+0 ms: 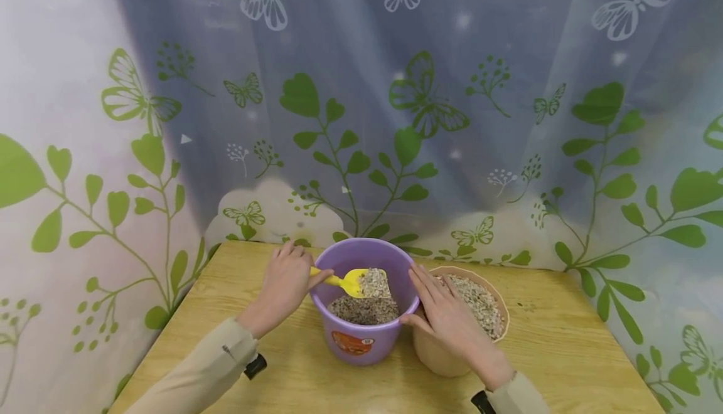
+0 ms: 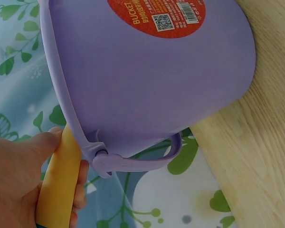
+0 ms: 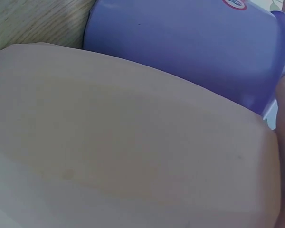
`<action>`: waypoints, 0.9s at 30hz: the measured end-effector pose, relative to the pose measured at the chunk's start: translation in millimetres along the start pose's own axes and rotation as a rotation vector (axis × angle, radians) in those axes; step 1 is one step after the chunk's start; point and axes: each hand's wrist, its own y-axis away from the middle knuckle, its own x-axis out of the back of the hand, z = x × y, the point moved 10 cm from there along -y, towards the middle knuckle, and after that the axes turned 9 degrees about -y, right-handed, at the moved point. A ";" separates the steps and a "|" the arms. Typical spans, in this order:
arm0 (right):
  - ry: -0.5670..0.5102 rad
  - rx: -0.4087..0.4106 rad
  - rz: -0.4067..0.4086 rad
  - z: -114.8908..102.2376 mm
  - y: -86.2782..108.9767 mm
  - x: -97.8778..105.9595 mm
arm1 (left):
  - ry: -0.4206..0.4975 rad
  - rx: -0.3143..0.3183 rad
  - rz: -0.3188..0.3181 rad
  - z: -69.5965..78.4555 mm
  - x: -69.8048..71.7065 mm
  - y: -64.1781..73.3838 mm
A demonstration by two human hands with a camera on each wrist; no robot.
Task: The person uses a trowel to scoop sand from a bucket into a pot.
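My left hand point(image 1: 287, 276) grips the yellow handle of a toy shovel point(image 1: 351, 283) at the left rim of a purple bucket point(image 1: 384, 342). Coarse grit point(image 1: 374, 283) heaps on the shovel blade, which is held over the bucket's mouth. More grit point(image 1: 364, 310) lies inside the bucket. In the left wrist view, thumb and fingers wrap the handle point(image 2: 61, 183) beside the rim. My right hand point(image 1: 449, 320), fingers extended, rests its fingertips on the bucket's right rim. Its palm lies across a tan tub point(image 1: 433, 352) filled with pale grit point(image 1: 480, 301), partly hiding it.
Bucket and tub stand side by side on a wooden table point(image 1: 565, 351). The bucket's purple carrying handle point(image 2: 137, 164) hangs down on its left side. Behind the table hangs a curtain point(image 1: 361, 119) printed with leaves and butterflies. A few dark specks lie right of the tub.
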 end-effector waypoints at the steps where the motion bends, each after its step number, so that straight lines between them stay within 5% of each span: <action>1: 0.001 0.001 0.002 1.0 0.9 1.3 | -0.001 -0.002 0.003 -0.1 0.0 0.2; 7: 0.031 0.008 0.073 17.0 16.2 18.6 | 0.000 -0.006 0.019 -0.5 -0.4 0.8; 11: 0.042 -0.056 0.099 39.5 34.4 32.8 | -0.002 0.002 0.011 -2.3 -1.0 1.6; 18: -0.028 -0.231 0.022 83.1 75.6 44.2 | 0.005 0.011 0.008 -4.7 -1.5 0.6; 27: 0.000 -0.249 -0.005 96.7 109.6 42.1 | 0.018 0.008 0.059 -2.2 2.7 0.1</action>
